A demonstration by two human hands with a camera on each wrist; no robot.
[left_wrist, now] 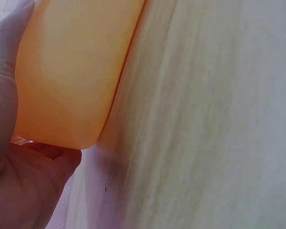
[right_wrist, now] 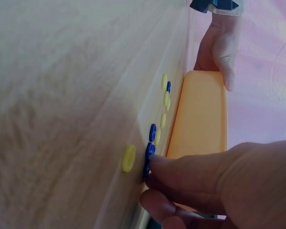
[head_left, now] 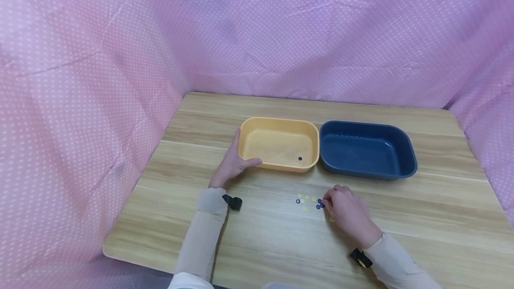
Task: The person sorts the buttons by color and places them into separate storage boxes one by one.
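At the near left corner of a yellow plastic bin [head_left: 277, 167], my left hand [head_left: 233, 162] grips the wall, thumb along the front and fingers around the left side. One small blue button [head_left: 300, 158] lies inside that bin. My right hand [head_left: 348, 211] is low over the table, its thumb and curled fingers pinching at a blue button [right_wrist: 150, 151] in a small cluster of blue ones. Yellow buttons [head_left: 307, 197] and another blue button [head_left: 298, 201] lie scattered just left of the fingers. A single yellow button [right_wrist: 128, 158] sits nearer the right wrist.
A dark blue bin [head_left: 367, 175] stands right beside the yellow one, at the back right. Both rest on a wooden table [head_left: 261, 244] with rounded corners. Pink dotted cloth [head_left: 281, 35] hangs behind and at the sides. A pale translucent edge [head_left: 277, 285] shows at the bottom.
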